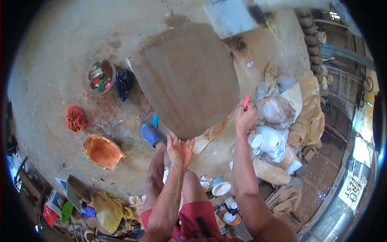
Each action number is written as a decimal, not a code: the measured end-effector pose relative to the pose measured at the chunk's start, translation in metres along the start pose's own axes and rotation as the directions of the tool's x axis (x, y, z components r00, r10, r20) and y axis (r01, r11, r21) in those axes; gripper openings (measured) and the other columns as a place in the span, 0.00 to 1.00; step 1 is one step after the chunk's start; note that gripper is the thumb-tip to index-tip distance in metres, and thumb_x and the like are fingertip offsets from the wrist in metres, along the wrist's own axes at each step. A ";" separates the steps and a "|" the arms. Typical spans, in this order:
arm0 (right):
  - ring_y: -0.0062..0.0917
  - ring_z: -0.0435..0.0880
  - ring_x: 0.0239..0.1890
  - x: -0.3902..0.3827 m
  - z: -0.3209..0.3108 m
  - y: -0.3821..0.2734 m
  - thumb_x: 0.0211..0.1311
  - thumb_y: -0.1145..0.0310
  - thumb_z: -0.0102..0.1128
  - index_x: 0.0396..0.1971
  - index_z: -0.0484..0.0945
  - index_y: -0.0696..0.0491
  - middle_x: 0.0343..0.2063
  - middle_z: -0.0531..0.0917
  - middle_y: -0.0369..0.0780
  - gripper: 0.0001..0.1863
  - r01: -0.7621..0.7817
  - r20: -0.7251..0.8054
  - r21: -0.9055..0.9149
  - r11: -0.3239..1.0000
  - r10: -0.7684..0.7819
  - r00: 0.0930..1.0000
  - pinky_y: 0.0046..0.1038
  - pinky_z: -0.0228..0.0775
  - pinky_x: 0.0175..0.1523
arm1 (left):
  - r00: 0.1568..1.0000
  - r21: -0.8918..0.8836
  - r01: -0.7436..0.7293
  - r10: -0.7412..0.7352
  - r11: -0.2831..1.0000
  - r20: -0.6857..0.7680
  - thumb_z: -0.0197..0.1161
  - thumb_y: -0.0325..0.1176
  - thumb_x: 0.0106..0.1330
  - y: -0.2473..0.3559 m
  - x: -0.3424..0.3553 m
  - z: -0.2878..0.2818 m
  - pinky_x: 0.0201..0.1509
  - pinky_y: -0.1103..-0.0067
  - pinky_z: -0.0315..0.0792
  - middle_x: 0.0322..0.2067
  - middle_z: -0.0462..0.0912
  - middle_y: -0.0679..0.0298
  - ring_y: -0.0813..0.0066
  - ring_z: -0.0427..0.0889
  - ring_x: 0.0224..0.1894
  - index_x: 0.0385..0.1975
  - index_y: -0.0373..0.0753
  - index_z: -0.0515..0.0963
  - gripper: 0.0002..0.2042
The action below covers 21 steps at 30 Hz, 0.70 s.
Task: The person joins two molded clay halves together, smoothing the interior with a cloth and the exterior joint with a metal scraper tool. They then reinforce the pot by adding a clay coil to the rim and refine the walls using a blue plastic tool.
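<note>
A large, smooth grey-brown slab (pixel 187 80), which looks like wet clay, lies on the floor before me, with pale sheet edges showing under its near and left sides. My left hand (pixel 180 151) is at its near edge, palm turned up and fingers spread, the fingertips by the rim. Beside the slab's right near corner, my right hand (pixel 246 117) is closed around a slim pink tool (pixel 246 101). Its upper end sticks up out of the fist; the rest is hidden. A small blue curved piece (pixel 155 120) lies left of the slab, near my blue shoe (pixel 149 134).
To the left are a bowl of coloured pieces (pixel 89 85), a black plastic bag (pixel 123 84), a red-brown tied bundle (pixel 75 118) and an orange-lined basin (pixel 104 151). Plastic-wrapped bundles (pixel 278 109) and a white jug (pixel 269 138) crowd the right. A pale board (pixel 229 18) lies beyond.
</note>
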State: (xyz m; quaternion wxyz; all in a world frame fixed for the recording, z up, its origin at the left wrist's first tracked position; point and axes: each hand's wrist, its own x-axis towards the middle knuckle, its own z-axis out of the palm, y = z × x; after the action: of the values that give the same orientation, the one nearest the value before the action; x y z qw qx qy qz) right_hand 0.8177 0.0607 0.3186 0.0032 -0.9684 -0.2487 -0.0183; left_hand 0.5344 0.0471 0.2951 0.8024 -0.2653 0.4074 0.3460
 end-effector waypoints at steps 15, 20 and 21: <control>0.50 0.87 0.38 0.093 0.044 -0.332 0.61 0.65 0.57 0.28 0.87 0.57 0.33 0.86 0.51 0.13 0.791 -0.164 0.292 0.538 -0.787 0.595 0.48 0.81 0.46 | 0.999 -0.026 -0.016 0.017 1.000 0.031 0.57 0.67 0.72 -0.006 -0.004 0.002 0.69 0.59 0.71 0.69 0.66 0.52 0.50 0.72 0.67 0.71 0.36 0.61 0.42; 0.38 0.84 0.42 0.000 0.029 -0.328 0.59 0.75 0.57 0.33 0.86 0.54 0.33 0.83 0.44 0.09 0.902 -0.245 0.431 -0.002 -0.963 0.115 0.41 0.80 0.47 | 0.998 -0.040 -0.027 0.030 0.999 0.063 0.58 0.69 0.69 -0.009 -0.006 0.004 0.71 0.59 0.68 0.71 0.63 0.51 0.49 0.67 0.71 0.74 0.36 0.58 0.46; 0.38 0.83 0.45 -0.014 0.027 -0.316 0.57 0.75 0.58 0.34 0.86 0.54 0.35 0.83 0.43 0.09 0.897 -0.192 0.441 -0.035 -0.980 0.057 0.41 0.79 0.49 | 0.998 -0.062 -0.017 0.021 0.998 0.065 0.59 0.71 0.67 -0.007 -0.005 0.002 0.73 0.58 0.66 0.72 0.61 0.51 0.47 0.64 0.73 0.74 0.36 0.57 0.49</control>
State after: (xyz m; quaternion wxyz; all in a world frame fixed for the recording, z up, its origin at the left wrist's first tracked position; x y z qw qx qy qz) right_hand 0.6536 0.3314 0.2897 0.1916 -0.4988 -0.8353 0.1293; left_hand 0.5393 0.0425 0.3015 0.8036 -0.2744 0.3726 0.3744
